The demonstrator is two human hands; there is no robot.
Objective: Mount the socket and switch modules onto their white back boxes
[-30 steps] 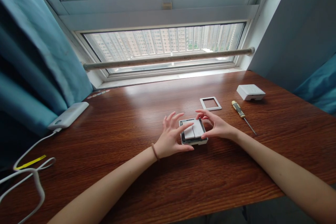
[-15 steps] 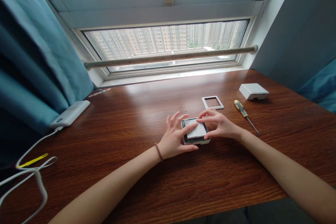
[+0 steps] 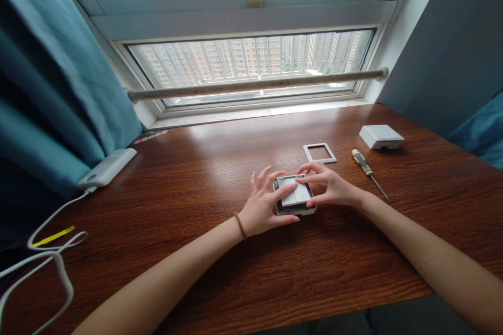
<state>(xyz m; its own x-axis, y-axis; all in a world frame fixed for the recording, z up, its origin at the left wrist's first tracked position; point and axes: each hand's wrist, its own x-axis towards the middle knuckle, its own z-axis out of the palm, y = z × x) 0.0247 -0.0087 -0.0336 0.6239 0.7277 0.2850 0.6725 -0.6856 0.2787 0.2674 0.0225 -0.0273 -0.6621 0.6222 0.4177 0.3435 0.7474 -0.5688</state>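
A white double-rocker wall switch (image 3: 302,194) with its dark inner frame exposed lies on the wooden table, face up. From the left, my left hand (image 3: 262,204) reaches over it, fingers spread; its index fingertip presses on the rockers and its thumb lies along the near side. My right hand (image 3: 332,184) grips the switch at its right side, thumb at the near right and fingers around the far corner, one fingertip resting on the face. Just behind it is a square white cover frame (image 3: 333,153). A screwdriver (image 3: 365,166) lies to the right.
A second white switch box (image 3: 380,135) stands at the back right. At the left, a white power bank (image 3: 112,167) with a white cable (image 3: 58,204) and yellow tie (image 3: 53,236) lies by the blue curtain (image 3: 78,73). A window with a rail (image 3: 255,85) is behind the table.
Both hands keep nearly the same pose on the switch. The whole view has shifted very slightly; nothing on the table has visibly moved.
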